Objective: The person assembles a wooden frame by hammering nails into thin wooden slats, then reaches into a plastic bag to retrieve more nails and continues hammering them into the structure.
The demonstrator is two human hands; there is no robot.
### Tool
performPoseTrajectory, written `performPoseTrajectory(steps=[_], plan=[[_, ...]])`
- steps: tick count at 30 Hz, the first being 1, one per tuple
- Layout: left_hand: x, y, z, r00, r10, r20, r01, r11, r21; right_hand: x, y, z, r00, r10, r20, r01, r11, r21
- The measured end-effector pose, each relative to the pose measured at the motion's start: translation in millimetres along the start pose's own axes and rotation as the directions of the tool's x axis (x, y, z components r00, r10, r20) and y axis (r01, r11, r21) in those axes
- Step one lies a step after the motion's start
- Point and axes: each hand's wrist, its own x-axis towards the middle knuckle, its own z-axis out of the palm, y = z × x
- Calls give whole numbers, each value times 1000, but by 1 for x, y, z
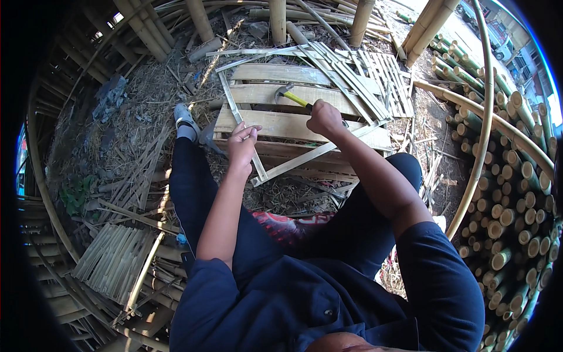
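Observation:
My right hand (326, 119) is wrapped round the yellow handle of a claw hammer (298, 100), held over a low wooden-slat bench (275, 125). The hammer's metal head points left, apart from the strips. My left hand (241, 145) is closed, fingers curled and pinched, over the left side of a frame of thin bamboo strips (227, 94). Whatever lies between those fingers is too small to make out. The frame rests on the bench; its front strip (319, 154) runs slantwise up to the right, and several parallel strips form its right side.
A slatted bamboo panel (392, 82) lies at the bench's right end. Cut bamboo poles (498, 205) are stacked at far right, behind a curved pole (482, 146). Bamboo posts (278, 22) stand beyond the bench. Another slatted panel (114, 264) lies at lower left, amid scraps.

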Motion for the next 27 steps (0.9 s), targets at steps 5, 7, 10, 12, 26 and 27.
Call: performPoseTrajectory(steps=[5,7,10,12,26,27], plan=[[2,-2,11,1000,-2,-1,2,998,-70,20,44,-22,951,146,-271,-156,988,-16],[6,-8,12,1000,-12,9,13,993,-114,31,64,-35,934,234,-272,-252,967,-34],[10,-12,13,999,-32,-4,32,990,-136,35,85,-54,892,362,-269,-378,926,-5],[11,-12,14,999,-43,-28,40,992,-118,34,102,-61,905,381,-187,-410,900,-146],[25,-14,2,989,-130,64,139,978,-156,39,157,-44,815,531,-233,-567,814,-128],[22,-7,-1,987,-157,37,159,985,-62,32,149,-41,825,453,-339,-531,825,-192]])
